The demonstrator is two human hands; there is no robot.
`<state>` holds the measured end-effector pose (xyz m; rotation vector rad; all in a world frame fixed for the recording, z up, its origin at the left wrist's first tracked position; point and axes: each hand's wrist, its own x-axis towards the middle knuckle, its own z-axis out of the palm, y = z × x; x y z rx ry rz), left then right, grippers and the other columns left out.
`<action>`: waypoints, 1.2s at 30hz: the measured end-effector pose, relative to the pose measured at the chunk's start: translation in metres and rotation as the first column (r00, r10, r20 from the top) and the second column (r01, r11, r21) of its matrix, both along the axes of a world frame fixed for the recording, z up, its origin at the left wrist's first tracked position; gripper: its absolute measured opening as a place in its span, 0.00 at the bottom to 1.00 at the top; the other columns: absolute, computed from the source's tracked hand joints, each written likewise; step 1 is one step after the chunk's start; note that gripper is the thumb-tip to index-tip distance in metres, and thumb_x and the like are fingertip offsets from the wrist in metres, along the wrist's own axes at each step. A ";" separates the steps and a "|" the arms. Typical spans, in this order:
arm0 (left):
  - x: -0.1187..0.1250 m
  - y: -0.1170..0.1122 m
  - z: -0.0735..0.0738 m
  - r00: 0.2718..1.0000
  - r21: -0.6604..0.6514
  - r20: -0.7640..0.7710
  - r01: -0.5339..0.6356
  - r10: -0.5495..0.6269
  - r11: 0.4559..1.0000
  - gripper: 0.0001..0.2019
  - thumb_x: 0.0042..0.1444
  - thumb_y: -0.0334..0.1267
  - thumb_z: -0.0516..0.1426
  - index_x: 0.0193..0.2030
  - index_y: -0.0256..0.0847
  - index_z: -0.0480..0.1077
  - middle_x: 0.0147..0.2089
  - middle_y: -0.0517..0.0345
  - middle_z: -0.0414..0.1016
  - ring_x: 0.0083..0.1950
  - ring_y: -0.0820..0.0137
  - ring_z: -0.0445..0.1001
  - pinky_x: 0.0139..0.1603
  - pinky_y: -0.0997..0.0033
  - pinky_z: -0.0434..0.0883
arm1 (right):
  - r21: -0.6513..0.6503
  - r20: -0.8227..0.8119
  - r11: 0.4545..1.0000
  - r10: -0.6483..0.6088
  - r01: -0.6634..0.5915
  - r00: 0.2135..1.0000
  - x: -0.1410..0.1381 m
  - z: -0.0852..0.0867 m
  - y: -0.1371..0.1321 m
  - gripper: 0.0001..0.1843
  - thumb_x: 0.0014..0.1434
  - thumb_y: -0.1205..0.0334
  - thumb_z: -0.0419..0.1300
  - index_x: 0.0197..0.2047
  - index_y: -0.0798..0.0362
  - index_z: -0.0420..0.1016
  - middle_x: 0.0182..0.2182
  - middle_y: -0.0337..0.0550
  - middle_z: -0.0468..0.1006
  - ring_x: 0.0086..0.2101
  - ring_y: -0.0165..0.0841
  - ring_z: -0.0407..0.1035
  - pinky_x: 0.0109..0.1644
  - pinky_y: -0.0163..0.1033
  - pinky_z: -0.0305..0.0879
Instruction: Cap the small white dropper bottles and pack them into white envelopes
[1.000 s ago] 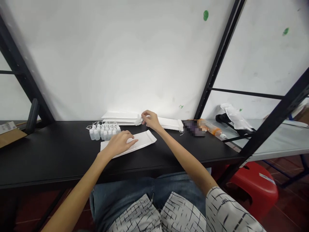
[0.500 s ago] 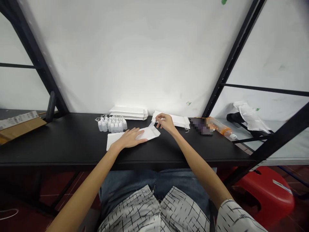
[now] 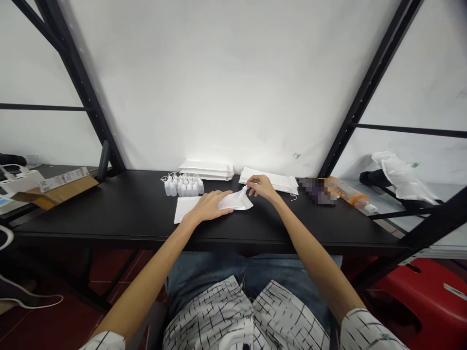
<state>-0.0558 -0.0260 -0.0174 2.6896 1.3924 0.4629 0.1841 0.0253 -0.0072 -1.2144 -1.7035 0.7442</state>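
Note:
My left hand [image 3: 211, 206] lies across a white paper bag [image 3: 184, 208] on the black table. Its thumb is at the near edge and its fingers at the far edge, and the bag's right part bulges between them. My right hand [image 3: 263, 187] is closed in a pinch at the bag's right end, on a small translucent plastic piece [image 3: 243, 191] that slants down to the bag. Fingers and glare hide what kind of piece it is. Behind my left hand stands a cluster of small translucent bottles [image 3: 184, 185] with white caps and strings.
Two stacks of flat white bags, one behind the bottles [image 3: 206, 168] and one behind my right hand [image 3: 280, 181], lie along the wall. To the right are a blurred dark object [image 3: 317, 190] and an orange-labelled bottle [image 3: 352, 195]. An open cardboard box [image 3: 60, 187] sits left.
The view has swung left, so things appear farther right. My right hand still pinches the translucent piece, now lower against the bag. The bag's right end bulges more beside my left hand.

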 end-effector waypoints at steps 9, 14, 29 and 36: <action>-0.005 0.009 -0.008 0.999 0.097 0.048 0.011 -0.016 0.995 0.35 0.58 0.57 0.56 0.69 0.48 0.57 0.55 0.49 0.69 0.54 0.55 0.70 0.52 0.57 0.67 | -0.029 -0.021 1.000 0.000 -0.001 1.000 -0.002 0.001 -0.002 0.04 0.54 0.72 0.58 0.28 0.58 0.72 0.25 0.42 0.77 0.18 0.28 0.73 0.15 0.27 0.61; -0.005 0.009 -0.007 0.997 0.139 0.081 -0.001 -0.010 0.990 0.32 0.59 0.57 0.56 0.67 0.46 0.60 0.52 0.50 0.70 0.51 0.57 0.71 0.49 0.59 0.68 | -0.048 -0.088 0.999 0.002 -0.006 0.996 -0.002 0.002 -0.003 0.03 0.54 0.71 0.59 0.28 0.58 0.72 0.24 0.42 0.78 0.18 0.28 0.73 0.15 0.27 0.60; -0.004 0.009 -0.007 0.981 0.272 0.189 -0.085 0.033 0.958 0.26 0.63 0.57 0.51 0.62 0.46 0.66 0.53 0.52 0.73 0.51 0.59 0.73 0.47 0.64 0.70 | -0.075 -0.279 0.997 -0.034 0.014 0.960 -0.007 0.009 -0.007 0.05 0.50 0.65 0.62 0.27 0.59 0.74 0.26 0.48 0.80 0.16 0.27 0.70 0.13 0.27 0.54; -0.002 0.010 -0.010 0.995 0.182 0.070 -0.084 0.073 0.980 0.33 0.61 0.58 0.53 0.67 0.41 0.60 0.59 0.46 0.70 0.57 0.53 0.70 0.53 0.58 0.68 | -0.255 -0.150 0.905 0.311 -0.340 0.939 -0.017 0.009 -0.019 0.10 0.44 0.63 0.65 0.30 0.61 0.79 0.16 0.38 0.71 0.13 0.23 0.60 0.14 0.28 0.41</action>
